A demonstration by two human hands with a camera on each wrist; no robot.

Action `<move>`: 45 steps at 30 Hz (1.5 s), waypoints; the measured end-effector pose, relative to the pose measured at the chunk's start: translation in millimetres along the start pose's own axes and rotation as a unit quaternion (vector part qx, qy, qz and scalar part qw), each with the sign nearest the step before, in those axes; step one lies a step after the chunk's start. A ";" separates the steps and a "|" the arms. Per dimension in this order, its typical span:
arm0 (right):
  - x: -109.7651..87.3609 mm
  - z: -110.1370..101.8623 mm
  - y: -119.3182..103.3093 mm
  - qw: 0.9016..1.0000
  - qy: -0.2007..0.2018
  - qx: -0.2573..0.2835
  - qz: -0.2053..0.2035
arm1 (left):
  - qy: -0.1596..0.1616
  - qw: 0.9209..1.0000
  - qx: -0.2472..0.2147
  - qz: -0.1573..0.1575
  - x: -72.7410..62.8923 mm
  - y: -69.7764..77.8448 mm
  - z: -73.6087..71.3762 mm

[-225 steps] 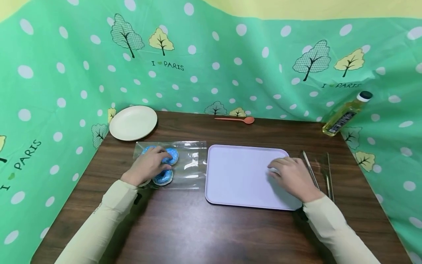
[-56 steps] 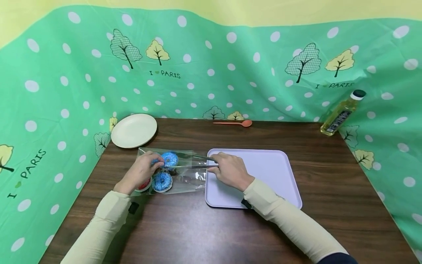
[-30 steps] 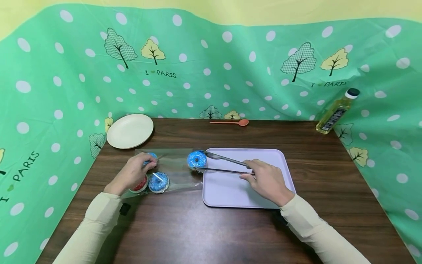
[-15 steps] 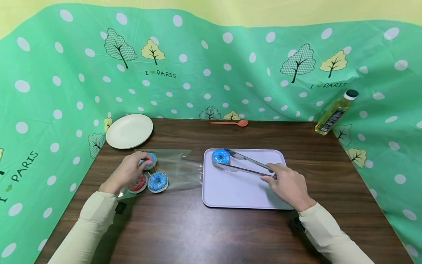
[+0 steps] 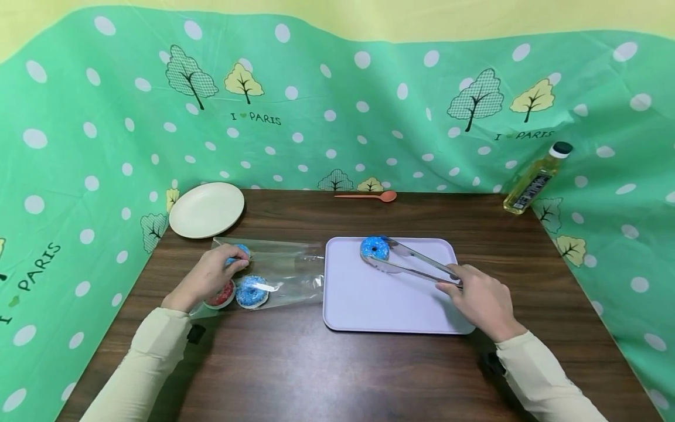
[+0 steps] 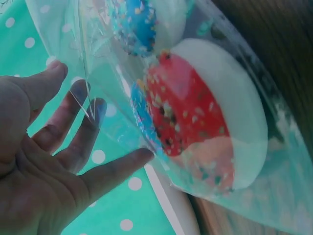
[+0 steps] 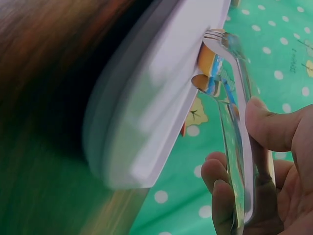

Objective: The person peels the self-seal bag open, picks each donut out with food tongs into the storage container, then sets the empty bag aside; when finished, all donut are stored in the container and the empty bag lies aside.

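Observation:
My right hand [image 5: 482,299] grips metal tongs [image 5: 422,266], whose tips hold a blue sprinkled donut [image 5: 375,249] at the upper part of the lilac tray [image 5: 379,305]. In the right wrist view the tongs' forked end [image 7: 217,41] and spoon-shaped end sit either side of the donut. My left hand [image 5: 203,281] pinches the film of a clear plastic bag [image 5: 295,272] near its left end. Inside the bag lie another blue donut [image 5: 252,292], a red donut [image 6: 188,107] and a further blue donut [image 5: 241,252], partly hidden by my fingers in the head view.
A cream plate [image 5: 207,210] stands at the back left of the brown table [image 5: 295,369]. At the back lies an orange spoon [image 5: 387,196]. An oil bottle [image 5: 538,179] leans at the back right, against the green polka-dot cloth [image 5: 337,88].
My right hand took up the tongs from the tray's right side. With them the blue donut moved right, out of the bag and over the tray. My left hand stays at the bag.

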State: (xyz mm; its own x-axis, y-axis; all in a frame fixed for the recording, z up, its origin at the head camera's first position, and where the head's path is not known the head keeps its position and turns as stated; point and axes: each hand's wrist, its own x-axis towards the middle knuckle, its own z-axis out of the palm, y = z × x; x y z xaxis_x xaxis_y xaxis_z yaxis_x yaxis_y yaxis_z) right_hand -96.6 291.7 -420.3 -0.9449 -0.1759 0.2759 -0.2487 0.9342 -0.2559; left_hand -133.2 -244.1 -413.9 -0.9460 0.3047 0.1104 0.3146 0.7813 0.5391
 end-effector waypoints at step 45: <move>15.0 -2.9 -37.0 0.997 0.020 0.040 -0.069 | 0.000 1.000 -0.001 -0.016 -3.7 2.7 0.9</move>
State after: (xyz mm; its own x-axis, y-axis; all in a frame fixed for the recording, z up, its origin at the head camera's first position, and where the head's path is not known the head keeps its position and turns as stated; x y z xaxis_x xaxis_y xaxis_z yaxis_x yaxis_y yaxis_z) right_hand -100.9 255.4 -403.9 -0.8916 -0.2867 0.3505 -0.3934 0.8739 -0.2857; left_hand -128.8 -242.6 -413.6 -0.9558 0.2790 0.0927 0.2833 0.7898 0.5440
